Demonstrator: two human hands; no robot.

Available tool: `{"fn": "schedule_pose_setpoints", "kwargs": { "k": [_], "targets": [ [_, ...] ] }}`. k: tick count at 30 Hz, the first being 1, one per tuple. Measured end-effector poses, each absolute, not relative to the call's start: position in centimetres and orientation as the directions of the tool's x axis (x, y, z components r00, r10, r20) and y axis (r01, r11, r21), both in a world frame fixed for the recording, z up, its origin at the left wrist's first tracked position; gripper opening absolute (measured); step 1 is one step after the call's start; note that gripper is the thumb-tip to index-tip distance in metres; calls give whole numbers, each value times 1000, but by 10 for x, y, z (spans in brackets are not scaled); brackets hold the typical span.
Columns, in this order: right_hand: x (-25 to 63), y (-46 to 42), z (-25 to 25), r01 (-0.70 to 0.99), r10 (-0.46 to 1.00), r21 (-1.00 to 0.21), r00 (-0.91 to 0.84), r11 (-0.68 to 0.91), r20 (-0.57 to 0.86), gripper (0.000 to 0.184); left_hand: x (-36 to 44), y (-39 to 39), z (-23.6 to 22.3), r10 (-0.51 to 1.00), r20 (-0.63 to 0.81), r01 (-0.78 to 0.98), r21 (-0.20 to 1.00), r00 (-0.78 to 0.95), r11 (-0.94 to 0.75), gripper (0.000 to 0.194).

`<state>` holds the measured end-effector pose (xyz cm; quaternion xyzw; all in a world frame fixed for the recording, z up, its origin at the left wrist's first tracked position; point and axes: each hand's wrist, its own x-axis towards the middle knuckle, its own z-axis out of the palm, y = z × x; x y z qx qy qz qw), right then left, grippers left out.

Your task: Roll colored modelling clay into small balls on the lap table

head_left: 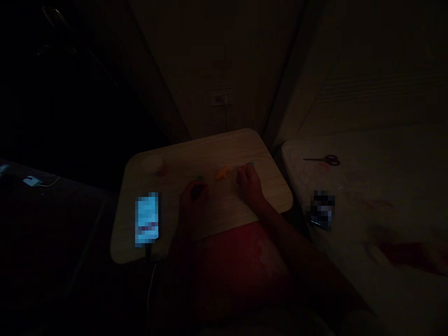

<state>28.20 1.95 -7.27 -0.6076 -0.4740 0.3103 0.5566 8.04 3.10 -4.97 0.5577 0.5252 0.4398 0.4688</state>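
The light is very dim, so small details are lost. On the small wooden table [182, 161] lies a little orange figure [222, 173], shaped somewhat like a toy animal, between my two hands. My left hand [192, 196] is curled around a small dark thing [199, 190] whose kind I cannot make out. Just beyond those fingers a small green thing [199, 178] shows. To the right of the orange figure, my right hand [249, 181] is closed, with a bit of something pale bluish [251, 163] peeking out at its top.
A lit phone [147, 219] with a cable lies at the table's left. Behind it sits a pale round object [153, 164]. Scissors [324, 160] and a dark pixelated item [322, 210] rest on the pale surface at right. A wall outlet [222, 98] holds a plug.
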Motion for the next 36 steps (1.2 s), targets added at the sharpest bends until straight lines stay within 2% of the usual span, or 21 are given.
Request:
{"fn": "schedule_pose_setpoints", "kwargs": {
  "k": [3, 8, 11, 14, 17, 20, 23, 27, 32, 36],
  "targets": [
    [280, 18, -72, 319, 863, -942, 442, 105, 246, 27, 87, 29, -59, 999, 22, 204, 979, 35, -29, 23],
    [278, 17, -71, 449, 887, -884, 347, 129, 305, 23, 96, 24, -69, 999, 30, 218, 975, 44, -39, 23],
    [279, 15, -69, 624, 925, -781, 278, 30, 258, 18, 98, 22, -70, 999, 33, 184, 982, 12, -35, 16],
    [279, 14, -69, 774, 951, -633, 188, 10, 245, 20, 101, 20, -68, 1000, -14, -5, 1000, 9, 14, 27],
    [279, 15, -75, 849, 933, -513, 73, 128, 353, 20, 102, 15, -66, 993, -81, -263, 959, 86, 101, 46],
    [281, 17, -85, 874, 900, -429, -23, 230, 436, 18, 102, 10, -64, 980, -127, -341, 924, 152, 173, 54],
    [284, 17, -92, 865, 891, -406, -95, 295, 444, 22, 101, 10, -63, 972, -166, -343, 914, 169, 216, 50],
    [286, 11, -90, 858, 911, -384, -202, 342, 360, 35, 102, 14, -62, 969, -212, -410, 878, 129, 246, 45],
    [286, 4, -80, 866, 930, -373, -240, 334, 278, 45, 104, 14, -62, 974, -164, -418, 882, 159, 217, 47],
    [288, 0, -74, 821, 912, -437, -228, 368, 340, 49, 105, 14, -65, 976, -139, -487, 849, 167, 204, 45]
  ]
}}
